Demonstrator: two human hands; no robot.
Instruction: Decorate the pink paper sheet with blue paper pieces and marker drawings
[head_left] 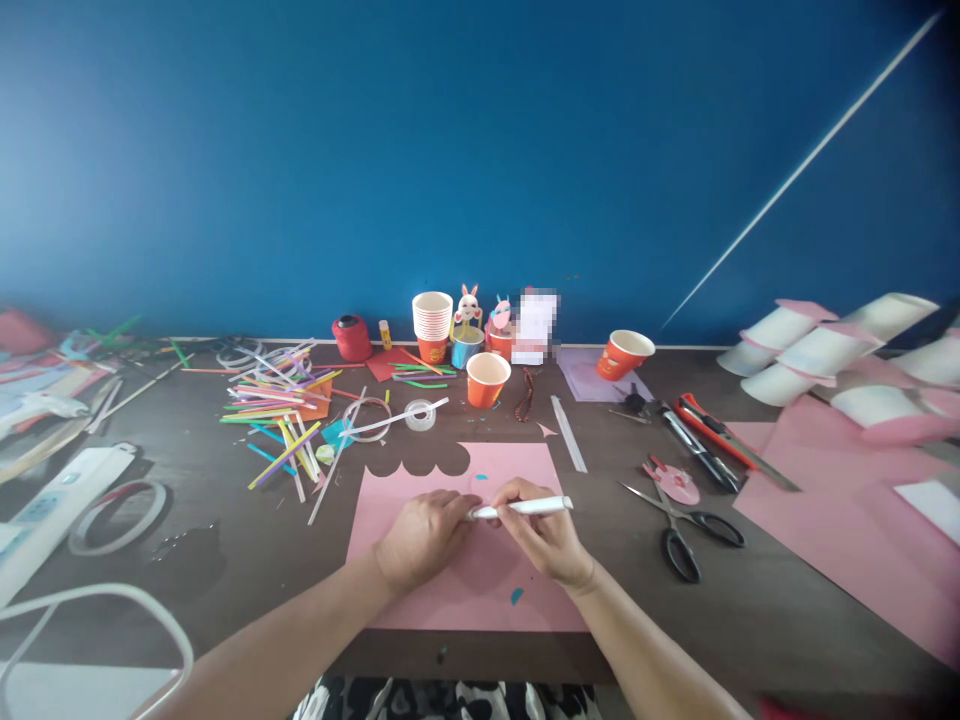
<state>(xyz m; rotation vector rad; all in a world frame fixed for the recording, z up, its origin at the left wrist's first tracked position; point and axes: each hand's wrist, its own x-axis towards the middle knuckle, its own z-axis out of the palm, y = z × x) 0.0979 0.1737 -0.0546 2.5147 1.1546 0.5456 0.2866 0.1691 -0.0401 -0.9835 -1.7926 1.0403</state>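
Fingers [517,495] of both hands round white pen [525,507], over pink sheet [480,590].

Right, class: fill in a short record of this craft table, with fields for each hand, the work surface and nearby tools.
left hand: left hand grips the tip end of the white marker
right hand: right hand holds the marker's barrel
surface: pink paper sheet, scalloped at its top left edge
tools to the right: scissors, box cutter
behind: orange paper cup, tape roll

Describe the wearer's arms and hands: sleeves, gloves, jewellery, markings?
Both forearms are bare right up to the frame's bottom edge; no sleeves show. The left hand and right hand have no gloves, and no rings, watch, bands or markings can be made out. A black-and-white patterned garment shows between the arms.
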